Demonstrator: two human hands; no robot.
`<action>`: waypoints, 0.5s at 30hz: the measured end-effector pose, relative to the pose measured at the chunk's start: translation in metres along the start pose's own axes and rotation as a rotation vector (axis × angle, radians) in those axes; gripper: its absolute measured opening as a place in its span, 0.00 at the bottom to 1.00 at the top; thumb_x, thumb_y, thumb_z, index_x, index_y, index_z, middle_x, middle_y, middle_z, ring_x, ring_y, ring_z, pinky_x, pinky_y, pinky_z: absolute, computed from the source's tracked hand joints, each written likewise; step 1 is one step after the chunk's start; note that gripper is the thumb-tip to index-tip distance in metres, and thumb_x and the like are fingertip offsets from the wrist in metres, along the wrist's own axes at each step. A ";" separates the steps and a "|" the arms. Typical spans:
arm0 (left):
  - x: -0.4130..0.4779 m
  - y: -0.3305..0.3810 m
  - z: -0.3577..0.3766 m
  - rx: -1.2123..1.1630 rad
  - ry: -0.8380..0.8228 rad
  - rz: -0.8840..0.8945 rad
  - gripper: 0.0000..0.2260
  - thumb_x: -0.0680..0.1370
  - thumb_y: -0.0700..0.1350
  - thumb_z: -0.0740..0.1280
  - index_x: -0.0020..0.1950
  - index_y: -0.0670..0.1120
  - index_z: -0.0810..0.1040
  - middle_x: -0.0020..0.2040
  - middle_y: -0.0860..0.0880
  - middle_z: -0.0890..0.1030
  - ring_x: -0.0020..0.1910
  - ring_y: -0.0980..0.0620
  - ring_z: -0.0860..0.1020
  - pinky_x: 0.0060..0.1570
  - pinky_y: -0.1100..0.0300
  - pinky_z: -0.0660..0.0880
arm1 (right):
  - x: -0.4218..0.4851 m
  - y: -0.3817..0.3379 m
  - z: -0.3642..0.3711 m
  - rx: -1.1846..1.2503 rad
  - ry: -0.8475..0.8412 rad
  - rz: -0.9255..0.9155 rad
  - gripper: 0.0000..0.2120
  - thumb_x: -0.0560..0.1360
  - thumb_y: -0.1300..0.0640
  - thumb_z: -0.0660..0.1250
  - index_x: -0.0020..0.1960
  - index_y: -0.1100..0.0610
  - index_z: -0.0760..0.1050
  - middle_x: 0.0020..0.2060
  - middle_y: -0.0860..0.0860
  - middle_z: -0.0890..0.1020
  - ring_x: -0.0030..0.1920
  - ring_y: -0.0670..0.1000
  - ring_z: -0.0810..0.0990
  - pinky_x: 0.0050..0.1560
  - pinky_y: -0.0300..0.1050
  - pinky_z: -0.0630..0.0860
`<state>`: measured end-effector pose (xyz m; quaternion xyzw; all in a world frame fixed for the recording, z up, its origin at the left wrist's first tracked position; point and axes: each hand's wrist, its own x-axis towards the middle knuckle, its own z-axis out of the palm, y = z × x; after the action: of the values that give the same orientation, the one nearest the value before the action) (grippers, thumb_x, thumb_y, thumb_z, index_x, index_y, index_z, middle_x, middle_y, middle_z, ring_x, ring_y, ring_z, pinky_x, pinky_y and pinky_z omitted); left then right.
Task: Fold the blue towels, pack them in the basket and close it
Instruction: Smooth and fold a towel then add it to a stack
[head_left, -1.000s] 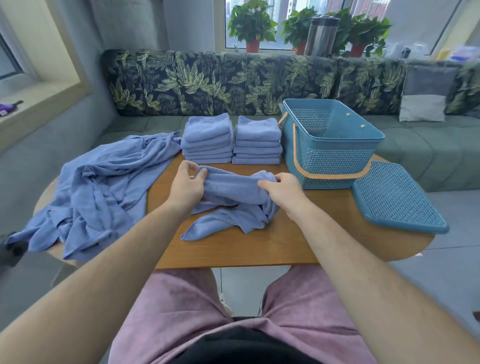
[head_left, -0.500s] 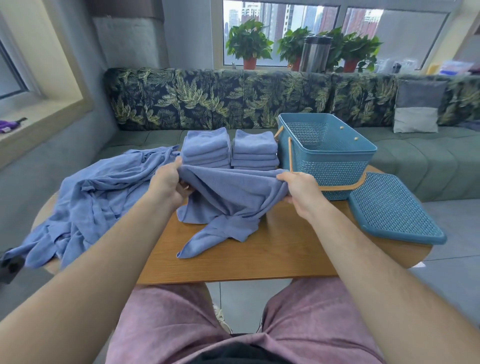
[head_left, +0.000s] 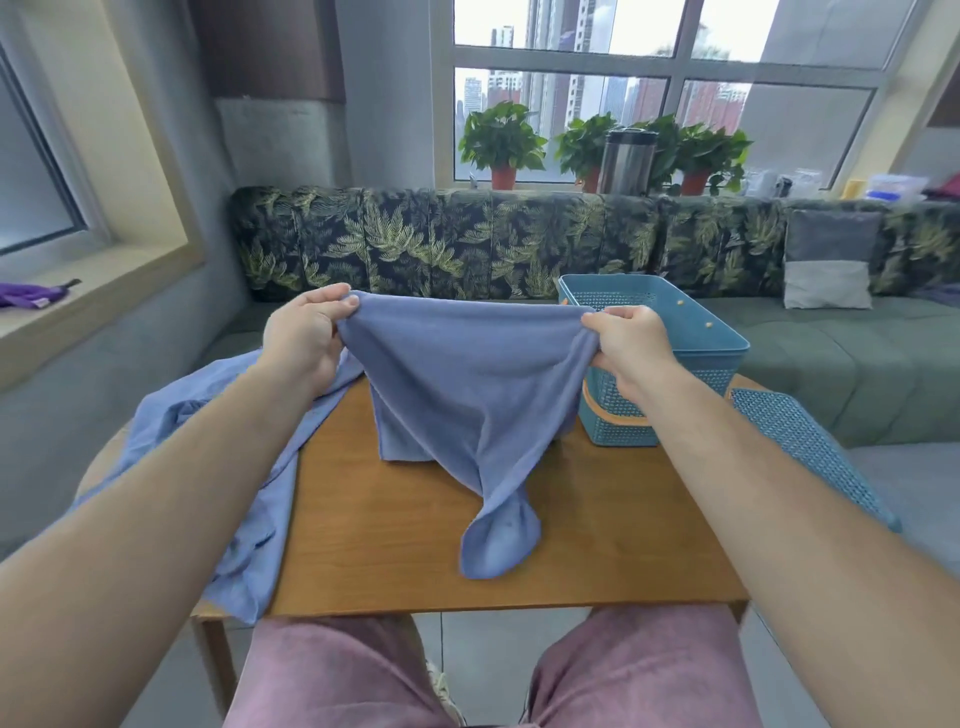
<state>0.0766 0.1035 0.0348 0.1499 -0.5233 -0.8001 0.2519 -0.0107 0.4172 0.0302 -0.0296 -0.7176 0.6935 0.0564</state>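
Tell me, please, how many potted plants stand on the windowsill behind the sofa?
3: the left plant, the middle plant just left of the steel flask, and the right plant right of it. The flask could hide another.

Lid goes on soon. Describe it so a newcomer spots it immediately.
Find the wooden table; the open teal basket stands at its far right. The lid lies flat just right of that basket, partly hidden by the right forearm. It is the only flat, perforated teal slab; the basket beside it stands tall.
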 end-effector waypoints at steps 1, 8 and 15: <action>0.004 0.005 -0.002 0.013 0.010 0.012 0.07 0.77 0.31 0.69 0.49 0.43 0.80 0.43 0.46 0.82 0.38 0.53 0.80 0.40 0.63 0.78 | 0.002 -0.004 -0.002 0.055 -0.006 0.006 0.11 0.74 0.61 0.73 0.52 0.55 0.71 0.53 0.58 0.80 0.50 0.57 0.82 0.43 0.54 0.84; 0.009 0.029 -0.004 0.034 -0.023 0.021 0.07 0.78 0.32 0.67 0.49 0.43 0.81 0.45 0.46 0.83 0.39 0.54 0.81 0.41 0.60 0.79 | 0.002 -0.031 -0.006 0.295 -0.228 0.018 0.13 0.74 0.72 0.69 0.53 0.57 0.77 0.49 0.58 0.82 0.46 0.54 0.82 0.45 0.46 0.80; 0.002 0.037 -0.003 0.063 -0.039 0.031 0.08 0.78 0.32 0.66 0.48 0.43 0.81 0.45 0.46 0.81 0.40 0.53 0.77 0.41 0.61 0.77 | -0.002 -0.039 -0.011 0.283 -0.223 0.216 0.12 0.75 0.72 0.69 0.49 0.55 0.77 0.44 0.54 0.81 0.44 0.50 0.81 0.43 0.42 0.77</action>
<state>0.0857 0.0883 0.0679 0.1343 -0.5554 -0.7819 0.2492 -0.0065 0.4263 0.0693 -0.0210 -0.6074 0.7885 -0.0943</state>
